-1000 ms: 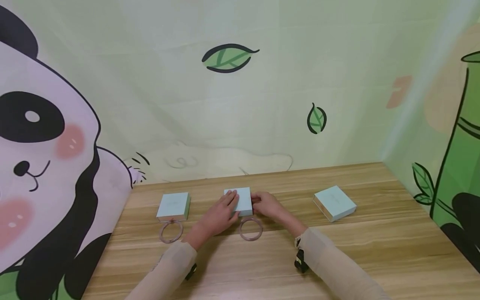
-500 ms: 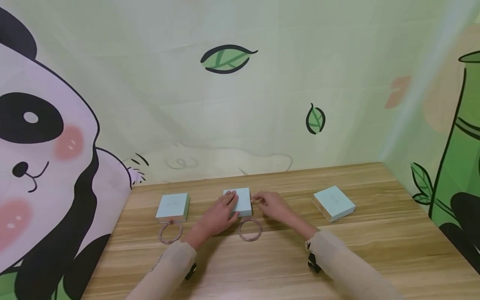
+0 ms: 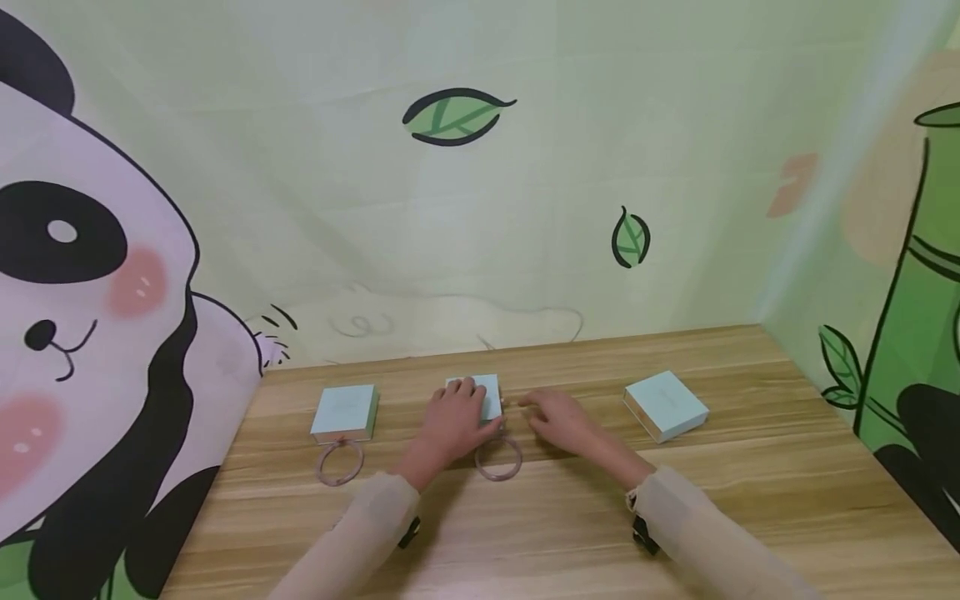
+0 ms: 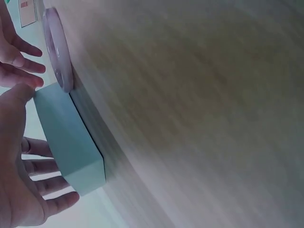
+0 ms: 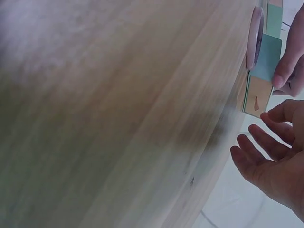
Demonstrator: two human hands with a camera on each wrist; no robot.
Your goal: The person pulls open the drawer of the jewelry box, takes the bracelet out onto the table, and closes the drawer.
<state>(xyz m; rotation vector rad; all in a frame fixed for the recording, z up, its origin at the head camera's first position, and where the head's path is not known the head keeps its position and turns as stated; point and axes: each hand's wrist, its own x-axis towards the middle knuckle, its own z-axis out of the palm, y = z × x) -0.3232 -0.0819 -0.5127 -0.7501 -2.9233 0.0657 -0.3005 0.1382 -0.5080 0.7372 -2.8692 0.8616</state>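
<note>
In the head view, a pale blue box [image 3: 490, 398] lies mid-table under my left hand [image 3: 454, 418]. That hand rests over its top, its thumb towards the right corner. The left wrist view has its fingers [image 4: 52, 184] spread behind the box's long side. My right hand [image 3: 564, 423] is just right of the box, fingers loosely bent around nothing. In the right wrist view, a small ribbon tab [image 5: 257, 103] shows on the box's peach end. A lilac bangle [image 3: 498, 459] lies in front of the box, partly behind my left thumb.
Another pale blue box [image 3: 346, 412] stands at the left, with a second lilac bangle [image 3: 340, 463] at its front edge. A third box [image 3: 666, 405] sits turned at an angle on the right. A printed panda backdrop [image 3: 525, 208] borders the wooden table [image 3: 540, 533].
My right hand has drawn away from the box's right side, and the ribbon tab it pinched is free. My left hand has shifted slightly right over the box.
</note>
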